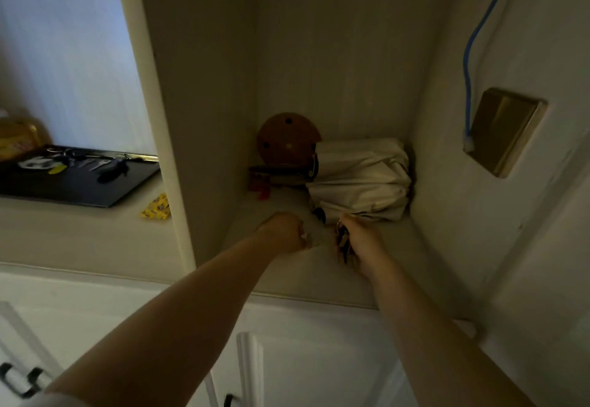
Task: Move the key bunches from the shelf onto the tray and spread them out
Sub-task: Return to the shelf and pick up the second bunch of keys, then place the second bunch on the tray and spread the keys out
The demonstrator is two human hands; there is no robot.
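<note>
Metal key bunch [343,242] in right hand [360,240]

No words or nos. can be read here; the small yellow packet [155,208] maybe has print on it, but it's too blurry.

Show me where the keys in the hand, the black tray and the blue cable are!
key bunch [343,242], head view, on the dangling keys.
black tray [79,189], head view, bare front part.
blue cable [472,42], head view, mid-length.
</note>
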